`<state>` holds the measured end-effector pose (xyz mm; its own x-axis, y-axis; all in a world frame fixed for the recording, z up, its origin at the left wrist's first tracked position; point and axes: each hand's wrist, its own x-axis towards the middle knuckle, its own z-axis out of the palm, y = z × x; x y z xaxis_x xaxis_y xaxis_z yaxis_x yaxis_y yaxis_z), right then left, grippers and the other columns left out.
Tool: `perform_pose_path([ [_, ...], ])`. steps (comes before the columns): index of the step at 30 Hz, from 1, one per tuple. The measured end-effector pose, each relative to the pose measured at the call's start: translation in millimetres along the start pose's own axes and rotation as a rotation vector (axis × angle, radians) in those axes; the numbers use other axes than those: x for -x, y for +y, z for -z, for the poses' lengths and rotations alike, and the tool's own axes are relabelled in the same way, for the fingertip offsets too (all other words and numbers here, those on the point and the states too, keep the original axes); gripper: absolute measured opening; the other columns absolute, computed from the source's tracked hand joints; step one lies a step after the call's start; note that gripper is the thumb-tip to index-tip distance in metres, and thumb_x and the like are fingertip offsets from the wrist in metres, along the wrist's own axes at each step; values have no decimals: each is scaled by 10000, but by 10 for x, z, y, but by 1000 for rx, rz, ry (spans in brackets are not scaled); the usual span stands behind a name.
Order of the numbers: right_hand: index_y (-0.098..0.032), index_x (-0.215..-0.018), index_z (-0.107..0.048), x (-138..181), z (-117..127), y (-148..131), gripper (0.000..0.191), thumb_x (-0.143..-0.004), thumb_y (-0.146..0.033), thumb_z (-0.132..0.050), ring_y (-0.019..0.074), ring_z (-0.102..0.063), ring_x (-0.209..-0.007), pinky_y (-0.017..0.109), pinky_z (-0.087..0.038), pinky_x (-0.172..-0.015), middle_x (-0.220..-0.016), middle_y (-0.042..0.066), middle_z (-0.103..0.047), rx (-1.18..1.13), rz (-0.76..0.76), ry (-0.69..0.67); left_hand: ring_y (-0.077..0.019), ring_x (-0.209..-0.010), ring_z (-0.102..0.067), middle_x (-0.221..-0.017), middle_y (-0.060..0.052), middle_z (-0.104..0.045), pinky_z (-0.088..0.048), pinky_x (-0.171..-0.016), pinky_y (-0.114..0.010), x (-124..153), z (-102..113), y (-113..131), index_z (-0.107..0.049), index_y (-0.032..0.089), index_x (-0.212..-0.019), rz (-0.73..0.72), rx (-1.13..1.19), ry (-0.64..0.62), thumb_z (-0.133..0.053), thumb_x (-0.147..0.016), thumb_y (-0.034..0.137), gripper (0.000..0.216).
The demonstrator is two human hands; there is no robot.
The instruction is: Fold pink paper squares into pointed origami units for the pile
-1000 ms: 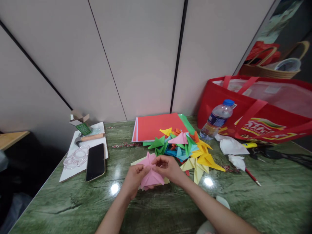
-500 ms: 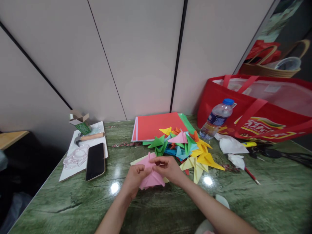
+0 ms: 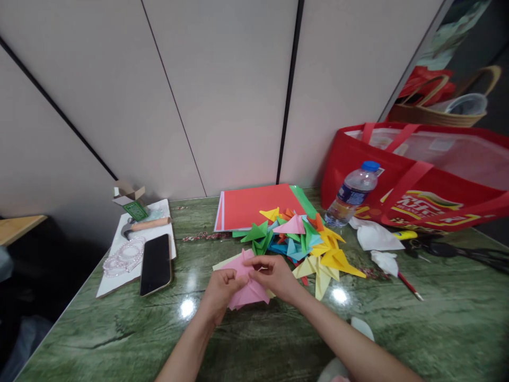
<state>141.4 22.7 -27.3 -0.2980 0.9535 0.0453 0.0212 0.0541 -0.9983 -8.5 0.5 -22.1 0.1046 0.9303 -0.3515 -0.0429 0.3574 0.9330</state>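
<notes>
Both my hands work a folded pink paper piece point(image 3: 249, 293) just above the green marble table point(image 3: 119, 329). My left hand point(image 3: 220, 293) pinches its left side with curled fingers. My right hand point(image 3: 274, 276) pinches its upper right part, fingers closed. A pale yellow sheet point(image 3: 221, 261) lies under the pink piece. Right behind my hands sits a pile of folded paper shapes point(image 3: 302, 241) in green, blue, yellow, pink and orange.
A stack of red and green sheets point(image 3: 254, 206) lies by the wall. A phone point(image 3: 156, 263), bead bracelets point(image 3: 123, 255), a hammer point(image 3: 145, 225) and a small box point(image 3: 130, 200) rest at left. A water bottle point(image 3: 352, 193), red bag point(image 3: 429, 180), tissues point(image 3: 376, 236) and pencil point(image 3: 409, 287) are at right.
My fingers shifted slightly on the pink paper, drawing its top fold down and together. Nothing else on the table moved.
</notes>
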Motion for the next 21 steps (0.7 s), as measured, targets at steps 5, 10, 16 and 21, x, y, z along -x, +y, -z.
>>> perform_pose_path([
  [5, -163, -791, -671, 1, -10, -15, 160, -653, -221, -614, 156, -604, -669, 264, -473, -585, -766, 39, -677, -28, 1, 11, -28, -389, -182, -414, 103, -246, -95, -414, -196, -12, 2, -14, -333, 179, -446, -36, -83, 36, -741, -487, 465, 500],
  [10, -181, -815, -556, -17, 17, -31, 254, -608, -238, -691, 122, -573, -652, 231, -435, -588, -700, -15, -608, -196, -43, 56, -41, -415, -172, -433, 90, -237, -87, -420, -206, 35, -62, 31, -327, 188, -447, -112, -230, 45, -697, -542, 461, 470],
  [16, -149, -625, -573, -12, 21, -58, 269, -550, -335, -753, 93, -514, -579, 222, -401, -574, -639, -21, -586, -365, -77, 6, -57, -431, -179, -448, 75, -237, -98, -420, -215, 89, -149, 64, -326, 194, -448, -172, -358, -31, -639, -590, 444, 425],
  [21, -144, -585, -578, -15, -1, 7, 325, -479, -368, -788, 90, -503, -542, 216, -381, -544, -592, -20, -595, -475, -170, 77, -66, -454, -176, -472, 72, -209, -111, -426, -217, 91, -144, 41, -284, 198, -449, -257, -483, -19, -572, -649, 391, 400],
])
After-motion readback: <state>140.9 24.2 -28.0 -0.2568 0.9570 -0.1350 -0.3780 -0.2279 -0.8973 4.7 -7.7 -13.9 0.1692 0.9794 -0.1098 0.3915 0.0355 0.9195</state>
